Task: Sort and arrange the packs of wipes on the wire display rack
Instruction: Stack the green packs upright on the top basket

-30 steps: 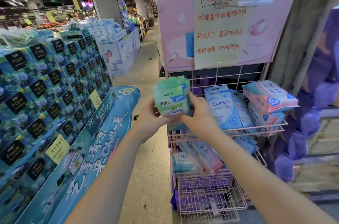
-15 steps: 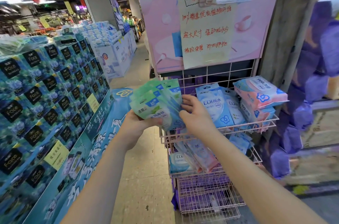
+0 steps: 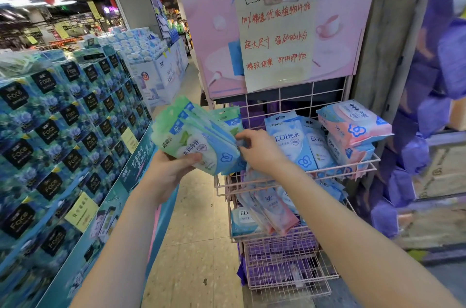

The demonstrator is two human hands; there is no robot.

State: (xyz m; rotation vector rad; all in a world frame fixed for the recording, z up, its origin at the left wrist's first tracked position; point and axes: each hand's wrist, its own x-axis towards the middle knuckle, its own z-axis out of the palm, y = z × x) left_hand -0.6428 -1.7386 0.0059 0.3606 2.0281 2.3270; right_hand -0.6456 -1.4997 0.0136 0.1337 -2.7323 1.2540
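A fanned bundle of green wipe packs (image 3: 194,138) is held in front of the pink wire display rack (image 3: 297,176), at its left side. My left hand (image 3: 169,171) grips the bundle from below, thumb across the front pack. My right hand (image 3: 259,150) pinches the bundle's right edge. On the rack's top shelf stand blue EDI packs (image 3: 292,141) and a stack of pink packs (image 3: 353,126). The shelf below holds leaning pink and blue packs (image 3: 272,209). The lowest baskets look bare.
A tall display of blue Face tissue boxes (image 3: 58,136) lines the left of the aisle. A pink sign board (image 3: 272,30) with a handwritten notice tops the rack. Purple packages (image 3: 433,95) stand to the right. Tiled floor (image 3: 196,244) runs between.
The green bundle has moved left and away from the rack's top shelf and has fanned out. My right hand has shifted from behind the bundle to its right edge.
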